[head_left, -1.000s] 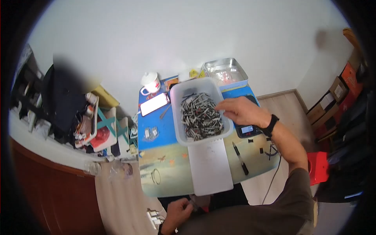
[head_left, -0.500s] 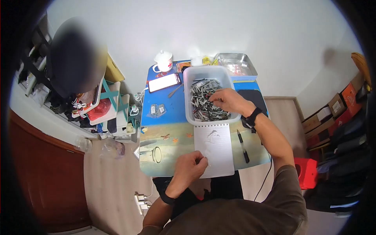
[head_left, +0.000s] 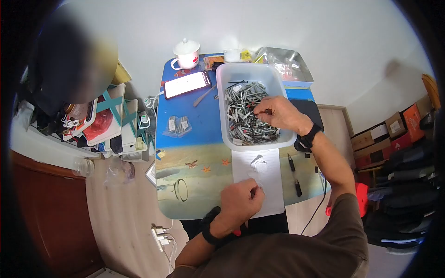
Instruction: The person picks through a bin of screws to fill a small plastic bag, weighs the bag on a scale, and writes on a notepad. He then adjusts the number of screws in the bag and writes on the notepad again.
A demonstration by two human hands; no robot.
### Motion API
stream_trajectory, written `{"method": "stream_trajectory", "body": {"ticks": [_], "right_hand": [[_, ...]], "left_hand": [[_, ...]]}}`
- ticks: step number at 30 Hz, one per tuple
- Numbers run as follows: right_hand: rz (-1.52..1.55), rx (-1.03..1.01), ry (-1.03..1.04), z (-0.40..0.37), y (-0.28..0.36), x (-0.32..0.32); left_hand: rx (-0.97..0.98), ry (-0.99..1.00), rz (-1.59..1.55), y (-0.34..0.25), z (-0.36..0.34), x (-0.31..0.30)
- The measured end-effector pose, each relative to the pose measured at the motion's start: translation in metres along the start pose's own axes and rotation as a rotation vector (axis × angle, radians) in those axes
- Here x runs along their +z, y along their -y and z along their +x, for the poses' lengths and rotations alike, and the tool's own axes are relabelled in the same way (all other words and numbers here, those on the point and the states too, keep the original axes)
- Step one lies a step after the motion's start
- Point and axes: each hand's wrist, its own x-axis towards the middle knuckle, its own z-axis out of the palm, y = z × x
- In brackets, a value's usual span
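A translucent plastic bin (head_left: 222,104) on the table holds a heap of slim metallic pieces (head_left: 248,116), too small to name. My right hand (head_left: 283,114) reaches over the bin's right wall, thumb and fingers pinched together at the heap; anything between the fingertips is hidden. My left hand (head_left: 242,198) is curled closed above the lower part of a lined notepad (head_left: 273,178). What it holds, if anything, cannot be made out. A grey mark or small scrap lies near the notepad's top. To the right of the notepad lies a black pen (head_left: 295,175).
A lit phone (head_left: 186,85), a lidded mug (head_left: 187,56), a thin metal tool (head_left: 204,96) and small bags of metal pieces (head_left: 178,126) are left of the bin. A metal tray (head_left: 296,74) stands behind it. Shelves (head_left: 111,111) flank the table's left, boxes (head_left: 394,127) its right.
The camera view has shifted, so the table appears larger and further left. My right hand stays pinched at the heap; my left fist now sits further over the notepad.
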Motion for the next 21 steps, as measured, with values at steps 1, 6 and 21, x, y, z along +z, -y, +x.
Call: {"method": "stream_trajectory", "body": {"ticks": [1, 6, 21], "right_hand": [[0.054, 0.019, -0.024, 0.003, 0.002, 0.000], [-0.017, -0.048, -0.004, 0.006, 0.005, 0.000], [-0.332, -0.139, 0.169, -0.019, 0.003, -0.006]], "left_hand": [[-0.004, 0.002, -0.002, 0.000, 0.001, 0.000], [0.004, 0.034, 0.049, -0.006, 0.002, 0.001], [-0.057, -0.030, 0.115, -0.001, -0.002, 0.003]]}}
